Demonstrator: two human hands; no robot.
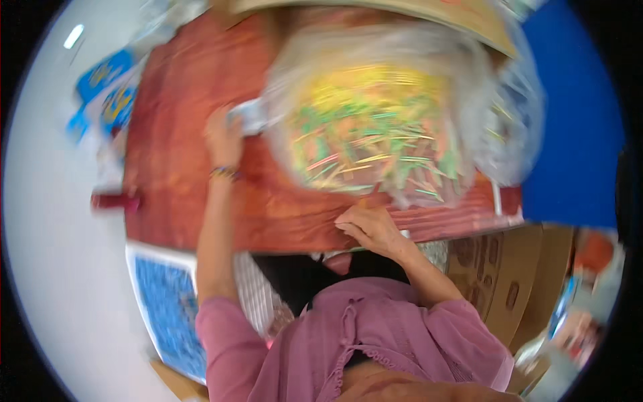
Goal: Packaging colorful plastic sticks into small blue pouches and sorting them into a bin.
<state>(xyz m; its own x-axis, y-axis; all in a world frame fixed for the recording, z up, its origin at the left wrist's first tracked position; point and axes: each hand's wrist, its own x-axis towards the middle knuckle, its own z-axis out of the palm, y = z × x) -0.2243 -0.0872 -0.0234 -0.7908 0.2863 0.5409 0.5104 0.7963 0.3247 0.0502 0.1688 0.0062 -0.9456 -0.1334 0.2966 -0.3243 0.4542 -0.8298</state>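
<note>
My left hand (224,139) is over the left part of the table, smeared by motion. Its fingertips are next to a small white packet-like thing (250,115); whether they grip it cannot be told. At the table's front edge, my right hand (372,228) has its fingers curled and pressed together. What it may hold is hidden. Just beyond it lies a large clear plastic bag (281,151), spread out with many thin sticks (375,127) in yellow, green, orange and pink, too blurred to name more exactly.
A reddish wood-patterned cover lies on the table (174,134). A cardboard box (402,8) stands at the far side, with another clear bag (509,134) at the right. Blue packages (107,87) lie at the left. Below are a blue-filled white bin (167,308) and a carton (499,275).
</note>
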